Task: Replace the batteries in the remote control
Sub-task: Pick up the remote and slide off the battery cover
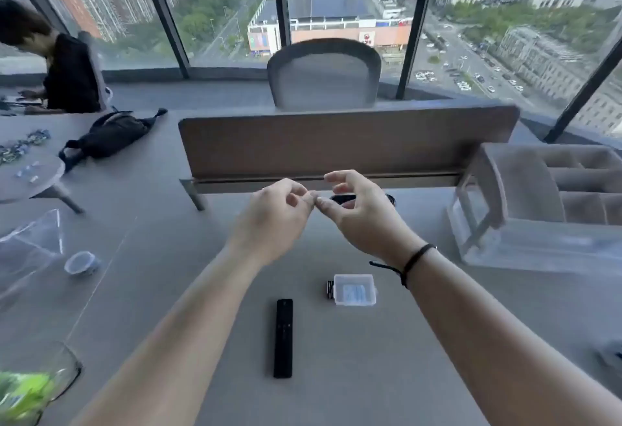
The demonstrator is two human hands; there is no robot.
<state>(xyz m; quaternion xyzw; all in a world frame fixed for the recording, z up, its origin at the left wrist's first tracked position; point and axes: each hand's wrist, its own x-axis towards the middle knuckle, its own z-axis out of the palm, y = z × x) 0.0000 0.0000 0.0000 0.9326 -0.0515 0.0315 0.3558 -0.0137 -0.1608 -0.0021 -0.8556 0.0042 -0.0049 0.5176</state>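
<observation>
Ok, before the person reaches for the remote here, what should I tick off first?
1. Black remote control within reach, lying flat on the desk: ok.
2. Left hand free: ok, nothing visibly held.
3. Right hand free: ok, fingers spread.
4. Batteries at hand: ok, dark cells beside the clear plastic box.
5. Which face of the remote is up: buttons side, so the battery cover is not ok to reach yet.
6. Box contents: cannot tell.
</observation>
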